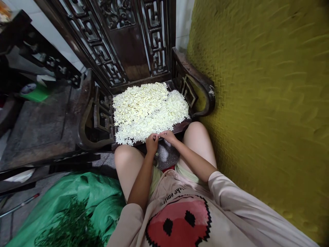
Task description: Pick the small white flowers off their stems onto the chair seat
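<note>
A heap of small white flowers point(147, 109) covers the seat of a dark carved wooden chair point(203, 85) in front of my knees. My left hand point(151, 142) and my right hand point(168, 136) meet at the near edge of the heap, fingers pinched together on something small, probably a flower; I cannot make it out. One loose flower point(156, 154) lies on the floor below my hands.
A yellow-green textured wall point(262, 103) rises close on the right. On the left stands a second dark wooden chair point(38, 123). A green plastic sheet point(84, 195) with leafy green stems point(72, 226) lies on the floor at lower left.
</note>
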### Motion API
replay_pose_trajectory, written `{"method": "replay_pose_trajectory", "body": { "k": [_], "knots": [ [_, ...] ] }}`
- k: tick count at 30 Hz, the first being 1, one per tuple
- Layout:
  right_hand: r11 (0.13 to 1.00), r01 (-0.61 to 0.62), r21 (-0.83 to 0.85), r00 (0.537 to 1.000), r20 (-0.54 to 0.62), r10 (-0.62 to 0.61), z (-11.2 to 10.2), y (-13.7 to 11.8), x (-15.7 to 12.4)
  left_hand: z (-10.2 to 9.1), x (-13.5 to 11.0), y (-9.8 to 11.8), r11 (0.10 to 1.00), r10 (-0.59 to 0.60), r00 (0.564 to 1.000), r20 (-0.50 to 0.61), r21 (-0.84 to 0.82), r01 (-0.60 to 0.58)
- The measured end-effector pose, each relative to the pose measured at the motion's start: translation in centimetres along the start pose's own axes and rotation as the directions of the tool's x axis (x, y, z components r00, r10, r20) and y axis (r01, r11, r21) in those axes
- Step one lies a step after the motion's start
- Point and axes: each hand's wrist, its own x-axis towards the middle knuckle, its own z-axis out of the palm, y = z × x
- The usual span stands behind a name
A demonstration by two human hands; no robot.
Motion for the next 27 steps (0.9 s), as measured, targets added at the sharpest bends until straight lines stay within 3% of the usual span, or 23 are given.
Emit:
{"method": "replay_pose_trajectory", "body": {
  "k": [4, 9, 15, 18, 21, 24, 27],
  "knots": [
    [0.991, 0.086, -0.104, 0.996, 0.005, -0.086, 0.2, 0.2, 0.4, 0.4, 0.2, -0.2, 0.967, -0.181, 0.982, -0.046, -0.188, 0.169],
    [0.991, 0.132, -0.018, 0.991, 0.009, -0.132, 0.7, -0.1, 0.6, 0.9, 0.7, -0.4, 0.818, -0.411, 0.911, 0.000, -0.440, 0.369],
    [0.991, 0.065, 0.113, 0.997, 0.042, -0.070, 1.1, -0.4, 0.3, 1.1, 1.2, -0.4, 0.597, -0.525, 0.846, 0.088, -0.671, 0.441],
    [0.984, -0.006, 0.178, 1.000, -0.001, 0.006, 0.8, -0.6, 0.4, 0.5, 1.7, -0.8, 0.544, -0.555, 0.829, 0.072, -0.722, 0.427],
    [0.957, -0.056, 0.283, 0.993, -0.087, 0.083, 0.1, -0.8, 0.7, -0.5, 2.1, -1.5, 0.599, -0.583, 0.812, -0.010, -0.680, 0.422],
    [0.940, -0.071, 0.334, 0.986, -0.120, 0.117, -0.4, -0.7, 0.8, -0.9, 2.0, -1.8, 0.773, -0.496, 0.865, -0.074, -0.493, 0.401],
    [0.937, -0.144, 0.319, 0.982, -0.073, 0.176, -0.1, -0.5, 0.6, -0.3, 1.5, -1.4, 0.835, -0.462, 0.886, -0.046, -0.360, 0.416]
  ]
}}
